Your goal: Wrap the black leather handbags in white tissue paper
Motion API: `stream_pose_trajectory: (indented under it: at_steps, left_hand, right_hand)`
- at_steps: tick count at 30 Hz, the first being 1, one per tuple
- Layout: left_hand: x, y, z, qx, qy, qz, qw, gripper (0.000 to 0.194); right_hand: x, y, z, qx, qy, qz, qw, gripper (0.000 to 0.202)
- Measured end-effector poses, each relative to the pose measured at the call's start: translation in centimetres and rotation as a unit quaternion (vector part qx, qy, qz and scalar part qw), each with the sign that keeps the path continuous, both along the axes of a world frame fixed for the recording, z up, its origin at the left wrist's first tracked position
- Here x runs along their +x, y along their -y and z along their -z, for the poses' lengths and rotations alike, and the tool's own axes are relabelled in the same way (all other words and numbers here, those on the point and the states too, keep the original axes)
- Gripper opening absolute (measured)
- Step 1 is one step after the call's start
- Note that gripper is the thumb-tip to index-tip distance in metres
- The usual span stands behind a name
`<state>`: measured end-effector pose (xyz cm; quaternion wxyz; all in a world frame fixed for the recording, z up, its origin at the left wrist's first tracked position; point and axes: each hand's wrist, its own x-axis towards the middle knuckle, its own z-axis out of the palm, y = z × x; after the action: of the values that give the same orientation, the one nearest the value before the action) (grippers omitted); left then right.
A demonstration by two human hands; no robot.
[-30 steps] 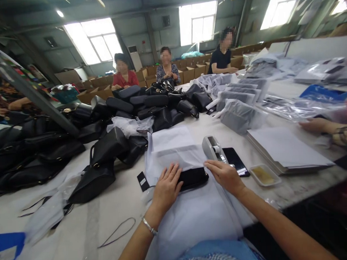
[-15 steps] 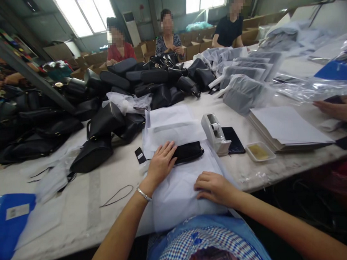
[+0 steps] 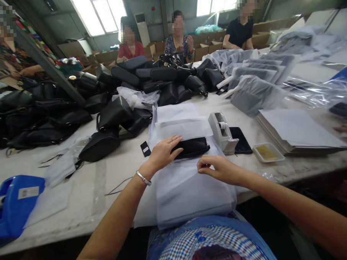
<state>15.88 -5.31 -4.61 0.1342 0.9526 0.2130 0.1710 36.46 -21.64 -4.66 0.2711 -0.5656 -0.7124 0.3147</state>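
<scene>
A small black pouch (image 3: 191, 147) lies across a stack of thin white sheets (image 3: 193, 194) in front of me. My left hand (image 3: 165, 151) rests on the pouch's left end, fingers stretched out and the thumb apart. Just below the pouch's right end is my right hand (image 3: 214, 166), its fingers curled together over the sheets; whether anything is between them is too small to tell. A folded white sheet (image 3: 182, 127) lies along the pouch's far side. Left of my left hand is a black tag (image 3: 145, 149).
A grey tape dispenser (image 3: 223, 133), a black phone (image 3: 240, 140), a plastic dish (image 3: 268, 152) and stacked boards (image 3: 302, 130) stand right. Black bags (image 3: 109, 117) pile up left and beyond. A blue dispenser (image 3: 17, 205) is near left. Several people are around the table.
My right hand has lifted toward the pouch and its fingers have curled in. My left hand stays at the pouch's left end. The whole view has shifted a little.
</scene>
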Motion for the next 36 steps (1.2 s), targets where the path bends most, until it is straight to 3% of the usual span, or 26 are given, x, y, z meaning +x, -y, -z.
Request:
stream_pose_trajectory:
  at_steps: [7,15,20,25,36]
  left_hand:
    - [-0.8,-3.0,-2.2,-0.202,-0.017,0.029,0.979,0.046]
    - [-1.5,-7.2,-4.3,-0.258,-0.051,0.137,0.955,0.050]
    - [-2.3,-7.2,-4.9,-0.254,-0.077,0.196,0.944,0.064]
    - [-3.0,-6.7,-5.2,-0.234,-0.138,0.243,0.931,0.104]
    - [-3.4,-5.9,-5.4,-0.258,-0.155,0.239,0.923,0.108]
  right_hand:
    - [2.6,-5.6,-2.8,-0.029,-0.037,0.052,0.998,0.033]
    - [4.7,-10.6,-3.4,-0.021,-0.036,0.042,0.998,0.032]
    - [4.7,-11.9,-3.1,-0.014,-0.027,0.030,0.999,0.027]
    - [4.9,-12.9,-2.7,-0.016,-0.029,0.022,0.999,0.027]
    - [5.1,-13.3,-2.5,-0.022,-0.039,0.018,0.999,0.028]
